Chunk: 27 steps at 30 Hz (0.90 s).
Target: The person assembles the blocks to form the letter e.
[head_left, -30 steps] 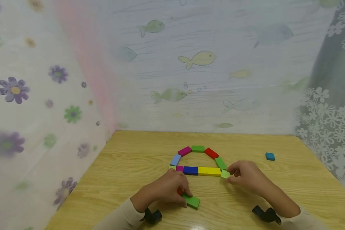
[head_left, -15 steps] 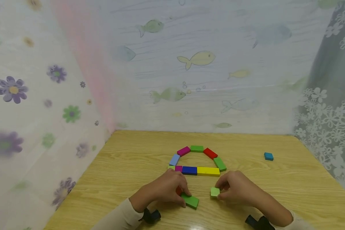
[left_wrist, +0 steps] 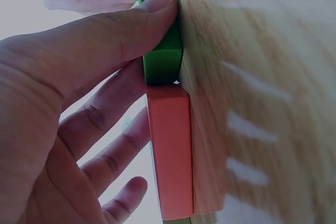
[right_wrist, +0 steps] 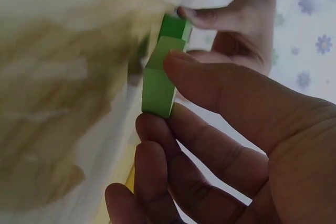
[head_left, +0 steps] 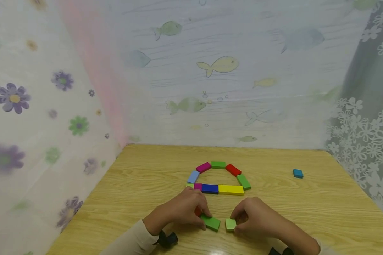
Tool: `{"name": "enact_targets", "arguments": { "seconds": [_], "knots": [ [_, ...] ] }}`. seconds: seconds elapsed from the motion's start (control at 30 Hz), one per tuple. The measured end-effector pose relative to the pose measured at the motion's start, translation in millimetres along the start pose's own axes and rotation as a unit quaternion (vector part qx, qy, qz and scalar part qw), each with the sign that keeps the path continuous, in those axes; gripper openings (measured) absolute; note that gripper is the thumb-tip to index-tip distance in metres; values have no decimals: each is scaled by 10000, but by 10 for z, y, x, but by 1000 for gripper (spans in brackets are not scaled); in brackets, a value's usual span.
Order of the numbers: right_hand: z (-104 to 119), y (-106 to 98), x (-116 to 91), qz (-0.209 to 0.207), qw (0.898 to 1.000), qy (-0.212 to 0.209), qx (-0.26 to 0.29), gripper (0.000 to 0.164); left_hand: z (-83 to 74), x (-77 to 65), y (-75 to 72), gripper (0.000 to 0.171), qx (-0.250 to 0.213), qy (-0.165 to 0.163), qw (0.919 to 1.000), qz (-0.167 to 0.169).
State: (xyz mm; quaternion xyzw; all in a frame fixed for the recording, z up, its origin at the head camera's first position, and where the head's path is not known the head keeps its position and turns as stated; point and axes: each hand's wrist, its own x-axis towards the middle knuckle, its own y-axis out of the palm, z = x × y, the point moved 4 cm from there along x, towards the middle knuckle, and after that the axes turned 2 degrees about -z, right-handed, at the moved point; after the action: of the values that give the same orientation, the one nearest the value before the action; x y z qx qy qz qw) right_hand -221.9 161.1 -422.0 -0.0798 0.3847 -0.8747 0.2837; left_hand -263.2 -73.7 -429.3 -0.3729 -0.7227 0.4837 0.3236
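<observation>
My left hand [head_left: 187, 208] pinches a green block [head_left: 212, 224] between thumb and fingers, low over the wooden table. Against its end, in the left wrist view, lies a red block [left_wrist: 170, 156], mostly covered by the hand in the head view. My right hand [head_left: 258, 217] pinches a small light green block [head_left: 230, 225] just right of the green one, a narrow gap showing between them. Beyond the hands, a row with a dark blue block [head_left: 210, 189] and a yellow block [head_left: 231, 190] runs under an arch of coloured blocks, including a red one [head_left: 233, 170].
A lone blue block [head_left: 298, 173] lies at the right on the wooden table [head_left: 306, 205]. Patterned curtains [head_left: 191, 78] close off the back and sides. My left hand partly covers the row's left end.
My right hand has taken the light green block from the row's right end and brought it left and nearer, beside the green block. The left hand has stayed in place.
</observation>
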Motion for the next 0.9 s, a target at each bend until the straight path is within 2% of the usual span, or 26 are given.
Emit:
{"name": "enact_targets", "arguments": {
  "seconds": [0.37, 0.9],
  "knots": [
    [39, 92, 23, -65, 9998, 42, -175, 23, -13, 13, -5, 26, 27, -62, 10000, 26],
    [58, 153, 69, -114, 9999, 45, -11, 21, -23, 4, -8, 27, 0, -70, 10000, 19]
  ]
}}
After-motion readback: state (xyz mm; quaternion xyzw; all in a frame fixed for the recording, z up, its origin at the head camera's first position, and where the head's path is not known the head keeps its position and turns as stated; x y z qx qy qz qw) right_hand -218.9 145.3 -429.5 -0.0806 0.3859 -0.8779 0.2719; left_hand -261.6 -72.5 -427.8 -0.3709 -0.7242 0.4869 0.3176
